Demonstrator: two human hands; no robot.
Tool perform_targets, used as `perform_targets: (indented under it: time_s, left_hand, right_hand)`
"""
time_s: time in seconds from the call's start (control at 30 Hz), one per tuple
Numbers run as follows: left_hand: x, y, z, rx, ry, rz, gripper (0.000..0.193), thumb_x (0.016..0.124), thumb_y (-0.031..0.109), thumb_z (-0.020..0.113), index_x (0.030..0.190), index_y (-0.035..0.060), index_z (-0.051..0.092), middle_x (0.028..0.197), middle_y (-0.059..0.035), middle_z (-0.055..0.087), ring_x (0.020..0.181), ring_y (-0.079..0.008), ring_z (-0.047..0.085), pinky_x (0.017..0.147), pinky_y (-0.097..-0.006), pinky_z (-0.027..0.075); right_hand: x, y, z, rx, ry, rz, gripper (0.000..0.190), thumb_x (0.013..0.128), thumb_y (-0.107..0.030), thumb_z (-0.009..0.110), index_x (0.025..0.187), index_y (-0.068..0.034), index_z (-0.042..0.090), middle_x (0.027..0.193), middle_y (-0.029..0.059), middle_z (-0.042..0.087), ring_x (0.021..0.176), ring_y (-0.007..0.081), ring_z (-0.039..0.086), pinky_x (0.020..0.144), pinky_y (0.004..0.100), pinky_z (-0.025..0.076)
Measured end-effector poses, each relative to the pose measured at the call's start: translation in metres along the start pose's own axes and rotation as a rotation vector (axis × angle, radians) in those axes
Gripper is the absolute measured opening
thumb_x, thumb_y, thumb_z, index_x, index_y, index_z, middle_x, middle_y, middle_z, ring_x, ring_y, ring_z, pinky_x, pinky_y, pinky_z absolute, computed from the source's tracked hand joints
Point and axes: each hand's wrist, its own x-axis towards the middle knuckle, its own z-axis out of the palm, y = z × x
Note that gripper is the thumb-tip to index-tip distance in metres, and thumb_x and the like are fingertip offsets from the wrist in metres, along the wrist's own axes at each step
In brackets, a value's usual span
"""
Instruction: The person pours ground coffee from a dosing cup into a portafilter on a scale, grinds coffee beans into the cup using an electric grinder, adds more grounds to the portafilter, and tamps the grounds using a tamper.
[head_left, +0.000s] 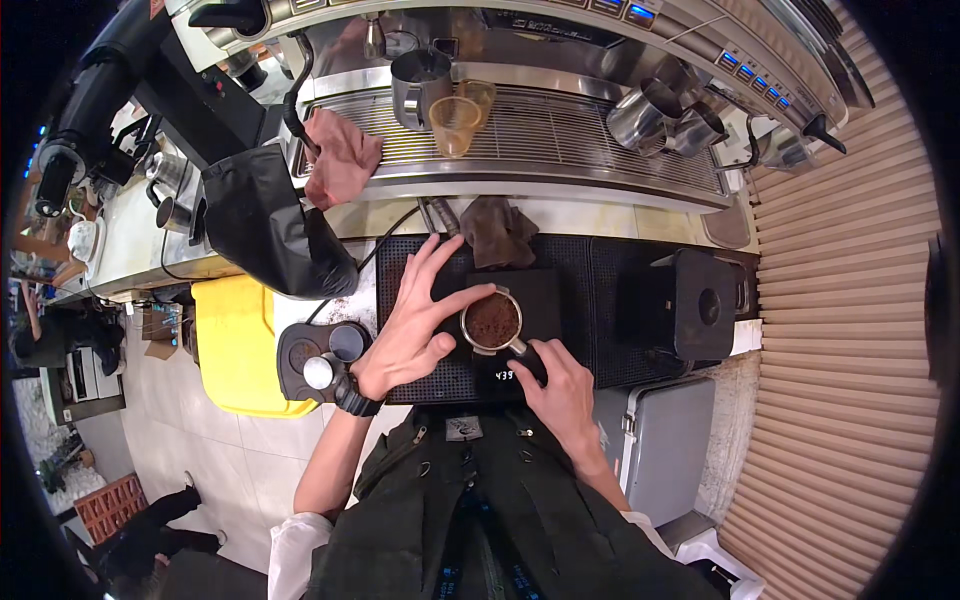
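A portafilter with ground coffee in its basket is over a black digital scale on the perforated black mat. My right hand is closed round its black handle. My left hand is spread, its index fingertip at the basket's upper rim and the other fingers apart. Left of my watch-wearing wrist, a tamper and a round dark-topped tool stand on a tamping mat. A dark brown cloth lies just beyond the scale.
The espresso machine's drip tray holds metal pitchers and plastic cups. A pink cloth hangs at its left. A black-covered object and a yellow bin lid are left; a black box stands right.
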Motion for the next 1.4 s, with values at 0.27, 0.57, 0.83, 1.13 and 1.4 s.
perform_targets:
  time_s: [0.27,0.57,0.83,1.13,1.4]
  left_hand:
    - [0.012,-0.005,-0.001,-0.121,-0.018,0.042,0.083,0.095,0.076,0.025,0.127,0.0117,0.068,0.159,-0.0202,0.026,0.149,-0.0469,0.011,0.118,-0.0617,0.013]
    - [0.033,0.008,-0.015,-0.142,-0.118,0.079,0.088,0.095,0.075,0.019,0.112,0.0101,0.075,0.159,-0.0189,0.029,0.149,-0.0414,0.015,0.12,-0.059,0.011]
    - [-0.006,0.042,-0.047,-0.408,0.728,0.026,0.037,0.096,0.038,0.062,0.097,0.0022,0.07,0.139,-0.0194,0.047,0.134,-0.0352,0.043,0.111,-0.0557,0.039]
    - [-0.133,0.091,0.023,-0.683,0.668,-0.476,0.003,0.086,-0.001,0.071,0.088,-0.0028,0.073,0.07,-0.0079,0.067,0.059,-0.0174,0.062,0.058,-0.0244,0.049]
    - [-0.179,0.085,0.086,-0.776,0.754,-0.949,0.009,0.091,0.001,0.067,0.094,-0.0065,0.072,0.073,-0.0117,0.068,0.06,-0.0158,0.062,0.06,-0.0229,0.05]
  right_hand:
    - [0.0,-0.002,0.0,0.0,-0.001,-0.013,0.029,0.084,-0.023,0.075,0.106,-0.007,0.067,0.086,0.005,0.061,0.057,0.0277,0.057,0.052,0.0352,0.047]
    - [0.003,-0.008,-0.007,-0.009,-0.05,0.011,0.029,0.084,-0.023,0.076,0.105,-0.006,0.067,0.088,0.0058,0.063,0.059,0.0284,0.059,0.053,0.0354,0.047]
    - [0.002,0.033,-0.009,0.019,0.03,0.079,0.03,0.081,-0.015,0.076,0.105,0.0,0.067,0.088,0.0089,0.065,0.069,0.0276,0.06,0.064,0.0341,0.049]
    - [0.005,0.096,-0.028,-0.033,-0.024,0.078,0.031,0.082,-0.018,0.077,0.105,0.001,0.068,0.094,0.0115,0.067,0.072,0.0306,0.062,0.068,0.035,0.052]
    - [0.029,0.107,-0.032,-0.074,-0.084,-0.094,0.032,0.079,-0.019,0.078,0.103,-0.001,0.069,0.095,0.0115,0.067,0.085,0.0307,0.061,0.08,0.0376,0.049]
